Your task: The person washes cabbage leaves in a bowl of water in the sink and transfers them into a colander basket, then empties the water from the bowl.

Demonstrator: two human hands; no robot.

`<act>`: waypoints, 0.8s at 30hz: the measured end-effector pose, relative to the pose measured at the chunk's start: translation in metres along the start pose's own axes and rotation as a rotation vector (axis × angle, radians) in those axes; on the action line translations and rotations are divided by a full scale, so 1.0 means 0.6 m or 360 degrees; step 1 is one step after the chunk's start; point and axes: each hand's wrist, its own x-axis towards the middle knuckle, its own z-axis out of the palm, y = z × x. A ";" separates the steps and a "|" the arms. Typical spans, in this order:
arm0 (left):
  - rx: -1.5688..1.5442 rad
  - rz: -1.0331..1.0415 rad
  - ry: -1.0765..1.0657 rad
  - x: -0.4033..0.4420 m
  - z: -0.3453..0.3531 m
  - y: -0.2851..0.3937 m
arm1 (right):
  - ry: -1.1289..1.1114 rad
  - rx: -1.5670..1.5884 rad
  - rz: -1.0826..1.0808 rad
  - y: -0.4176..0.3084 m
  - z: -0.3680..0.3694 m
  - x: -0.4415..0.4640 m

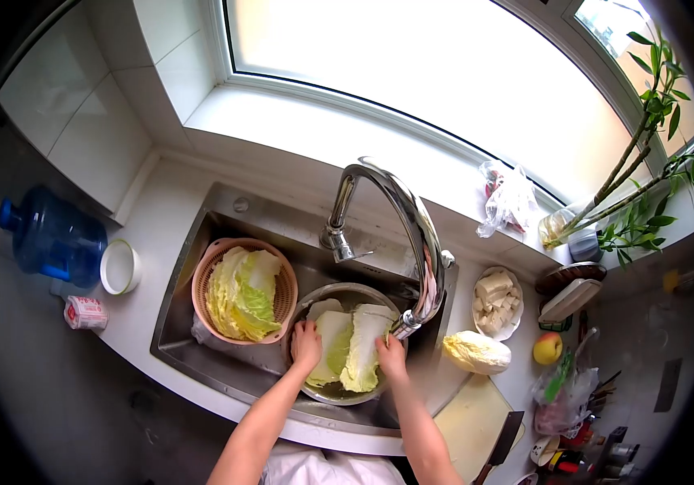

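Note:
A round metal basin (327,293) with water stands in the right part of the sink. In it lie pale green and white napa cabbage leaves. My left hand (306,346) is closed at the edge of the left cabbage leaf (331,343); its fingertips are partly hidden. On the other side, my right hand (391,356) grips the edge of a second cabbage leaf (363,343), just below the spout end of the faucet (424,242). A pink colander (201,279) holding stacked cabbage leaves (242,295) sits to the left of the basin.
Right of the sink are a bowl of tofu pieces (498,303), a cabbage head (476,352), a cutting board (476,416), a knife (505,440) and an apple (548,348). Leftward stand a white bowl (120,267) and a blue water jug (60,238).

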 end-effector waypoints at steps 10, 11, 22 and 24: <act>0.0465 0.0029 -0.0306 -0.005 0.047 0.005 | 0.0230 -0.1186 -0.0408 -0.010 0.142 -0.031; 0.0518 0.0019 -0.0347 -0.002 0.052 0.004 | 0.0055 -0.1034 -0.0240 0.002 0.145 -0.026; -0.0453 -0.0381 -0.0252 0.005 0.017 0.023 | -0.0105 -0.1138 -0.0051 -0.118 0.127 -0.029; -0.0749 -0.0607 -0.0197 0.011 0.038 0.004 | 0.0066 -0.0011 -0.0290 -0.186 0.126 -0.026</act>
